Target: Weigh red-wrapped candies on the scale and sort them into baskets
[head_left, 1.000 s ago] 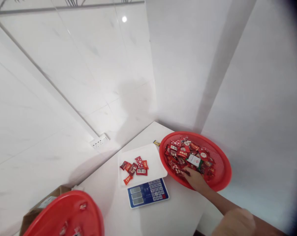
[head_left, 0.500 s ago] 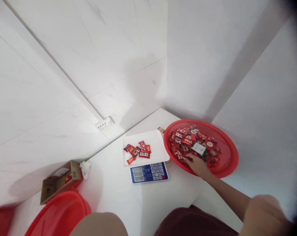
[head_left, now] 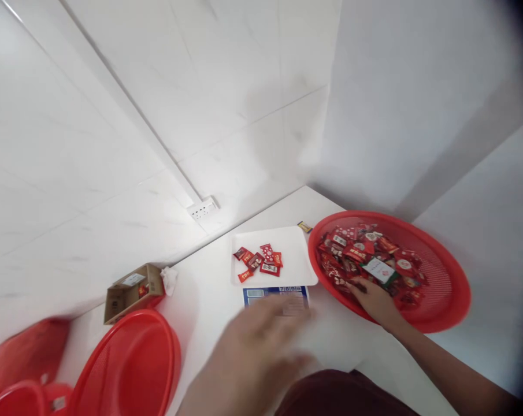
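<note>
My right hand [head_left: 376, 301] reaches over the near rim of a red mesh basket [head_left: 458, 289] heaped with red wrapped candies [head_left: 352, 249]. Its fingers are closed on a dark wrapped candy at the near left of the heap, partly hidden among the others. A white and green packet [head_left: 380, 270] lies on the candies just beyond that hand. Large and smeared by motion, my left hand [head_left: 252, 352] hangs over the table with its fingers apart and nothing visible in them. It covers much of a blue scale keypad [head_left: 255, 293]. Several candies [head_left: 267, 268] lie in the white tray [head_left: 296, 245] behind the keypad.
An open cardboard box [head_left: 133, 293] stands against the wall at the left, with a crumpled tissue [head_left: 169, 280] beside it. More red baskets [head_left: 131, 358] are nearer. A small yellow packet [head_left: 304, 226] lies behind the tray. A power socket [head_left: 203, 209] is on the wall.
My left hand has swung leftward from over my right forearm to in front of the keypad. My right hand stays in the candies. The whole view has shifted, bringing more red baskets in.
</note>
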The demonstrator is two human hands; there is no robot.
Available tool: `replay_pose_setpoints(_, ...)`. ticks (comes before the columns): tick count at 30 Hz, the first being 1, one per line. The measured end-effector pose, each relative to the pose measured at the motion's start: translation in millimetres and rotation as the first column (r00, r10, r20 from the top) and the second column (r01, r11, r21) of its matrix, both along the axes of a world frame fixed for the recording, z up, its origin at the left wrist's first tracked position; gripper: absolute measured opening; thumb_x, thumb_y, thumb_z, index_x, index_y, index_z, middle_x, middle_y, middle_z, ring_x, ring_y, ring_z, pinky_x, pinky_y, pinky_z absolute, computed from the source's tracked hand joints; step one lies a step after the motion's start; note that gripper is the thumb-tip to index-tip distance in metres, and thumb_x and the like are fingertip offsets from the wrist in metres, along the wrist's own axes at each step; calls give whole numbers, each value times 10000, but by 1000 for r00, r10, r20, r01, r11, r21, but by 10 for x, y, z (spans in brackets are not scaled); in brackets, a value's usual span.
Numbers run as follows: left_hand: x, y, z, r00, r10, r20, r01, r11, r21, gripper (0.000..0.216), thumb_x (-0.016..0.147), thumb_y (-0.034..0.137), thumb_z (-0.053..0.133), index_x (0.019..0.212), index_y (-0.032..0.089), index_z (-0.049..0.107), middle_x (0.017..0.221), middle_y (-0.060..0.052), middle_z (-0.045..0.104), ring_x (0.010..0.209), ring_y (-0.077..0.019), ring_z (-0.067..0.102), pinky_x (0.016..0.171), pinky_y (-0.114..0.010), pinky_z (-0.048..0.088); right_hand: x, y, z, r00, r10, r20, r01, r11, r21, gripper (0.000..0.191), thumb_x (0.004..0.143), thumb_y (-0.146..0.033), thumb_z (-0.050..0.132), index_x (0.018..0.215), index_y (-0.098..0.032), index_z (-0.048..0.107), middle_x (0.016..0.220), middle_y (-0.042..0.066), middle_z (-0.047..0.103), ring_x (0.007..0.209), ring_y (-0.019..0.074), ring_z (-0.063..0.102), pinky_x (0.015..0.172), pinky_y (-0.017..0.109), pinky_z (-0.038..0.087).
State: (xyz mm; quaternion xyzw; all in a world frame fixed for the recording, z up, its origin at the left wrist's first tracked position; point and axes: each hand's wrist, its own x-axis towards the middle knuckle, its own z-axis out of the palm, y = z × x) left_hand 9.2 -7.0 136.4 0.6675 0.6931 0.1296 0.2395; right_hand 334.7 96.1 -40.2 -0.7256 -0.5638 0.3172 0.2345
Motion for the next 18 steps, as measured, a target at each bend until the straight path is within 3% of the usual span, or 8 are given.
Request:
replay_pose_setpoints(3,-414,27,-140,940,268,-213,-258,963,73,565,840,398,386,1360,209,270,1341,-115,406,1286,-273,283,1027,-438,288,40,10,-40,999,-41,-15,41,999,4,325,702,-478,446,792,-210,607,852,69,679,836,256,609,731,341,448)
replay_pose_setpoints(5,-757,-71,-411,814,450,-366,-476,879,22,646,839,403,386,1380,110,188,1397,-209,290,1306,-322,228,1011,-462,286,58,18,-55,998,-50,-28,49,999,-13,342,701,-484,439,804,-209,614,857,70,678,836,258,609,713,338,447)
replay_pose_setpoints(7,-1049,-236,-708,698,531,-480,-631,773,-64,693,840,435,366,1391,92,124,1409,-253,235,1284,-376,250,960,-521,309,66,26,-71,998,-53,-34,52,998,-26,354,698,-488,440,814,-207,620,865,72,677,840,261,608,705,338,446)
replay_pose_setpoints(9,-1222,-388,-923,726,518,-453,-634,759,-148,696,854,419,331,1391,63,70,1400,-244,275,1252,-343,333,945,-469,348,67,32,-93,998,-54,-32,53,998,-22,362,694,-489,445,827,-202,621,867,73,677,840,261,609,713,342,446)
replay_pose_setpoints(11,-1264,-457,-1016,770,492,-406,-602,771,-206,635,869,357,294,1388,55,86,1360,-226,364,1181,-304,443,917,-410,387,67,33,-119,998,-54,-27,54,999,-4,363,693,-489,446,831,-200,617,859,71,676,835,261,609,723,349,446)
replay_pose_setpoints(14,-1154,-387,-1013,810,450,-376,-549,808,-215,559,860,255,297,1381,92,177,1279,-191,484,1088,-276,533,892,-375,403,75,27,-153,999,-47,-10,47,999,12,363,692,-499,443,822,-207,615,861,75,676,833,271,607,722,366,444)
replay_pose_setpoints(18,-891,-184,-991,889,341,-307,-413,885,-215,597,824,215,374,1389,155,192,1266,-151,511,1038,-253,562,840,-333,429,93,16,-172,998,-66,-17,66,998,10,387,679,-520,456,838,-207,618,904,87,674,865,284,600,737,373,444)
